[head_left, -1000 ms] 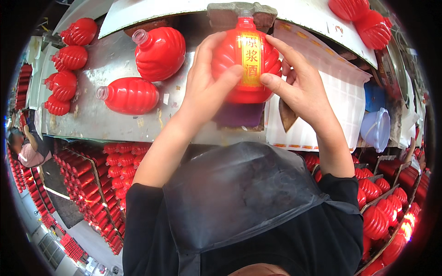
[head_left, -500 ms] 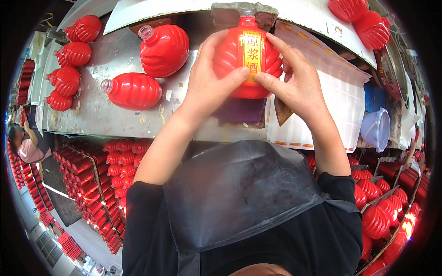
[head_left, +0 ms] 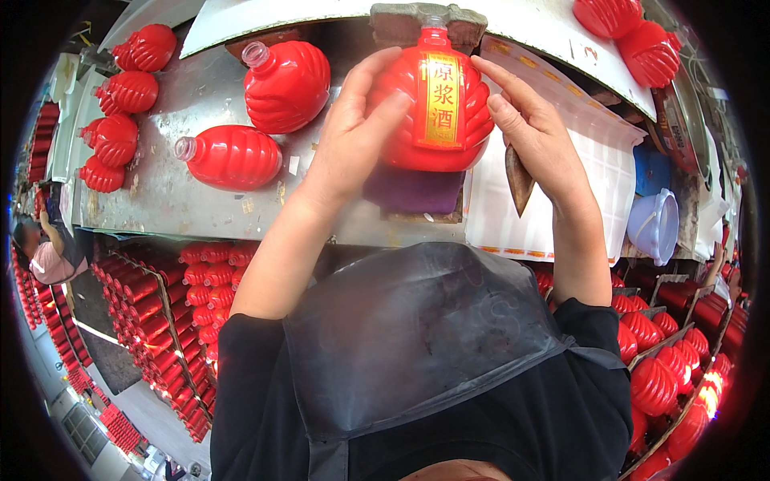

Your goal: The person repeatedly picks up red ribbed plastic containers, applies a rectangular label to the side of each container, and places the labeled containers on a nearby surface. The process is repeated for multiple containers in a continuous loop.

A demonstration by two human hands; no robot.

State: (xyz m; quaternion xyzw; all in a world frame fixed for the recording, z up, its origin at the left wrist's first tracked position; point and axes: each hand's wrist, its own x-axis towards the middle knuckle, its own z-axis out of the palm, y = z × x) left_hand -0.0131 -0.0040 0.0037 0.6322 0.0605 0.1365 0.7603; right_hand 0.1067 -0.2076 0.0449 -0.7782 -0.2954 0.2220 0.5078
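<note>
A rounded red bottle point(head_left: 478, 116) with ribbed sides and a clear neck lies label up in front of me. Its neck rests in a rough grey notched block point(head_left: 387, 28), and a purple cloth point(head_left: 413, 191) shows beneath its base. Down the bottle's middle runs a yellow label point(head_left: 443, 104) with a red panel. My left hand point(head_left: 353, 128) cups the bottle's left side, its thumb blurred above the red surface. At the right side is my right hand point(head_left: 536, 132), fingertips by the bottle's shoulder and thumb off the label. A pointed brown tool point(head_left: 520, 184) sticks out from under its curled lower fingers.
Two red bottles point(head_left: 287, 88) lie left of the work spot, and several more point(head_left: 128, 92) line the metal table's point(head_left: 224, 212) left end. White sheets point(head_left: 561, 176) cover the right side, beside a pale purple bucket point(head_left: 654, 227). Racks of red bottles point(head_left: 662, 385) stand below.
Both thumbs have lifted off the label and moved apart, the left one leftward and the right one up and right. The brown tool has swung right with my right hand.
</note>
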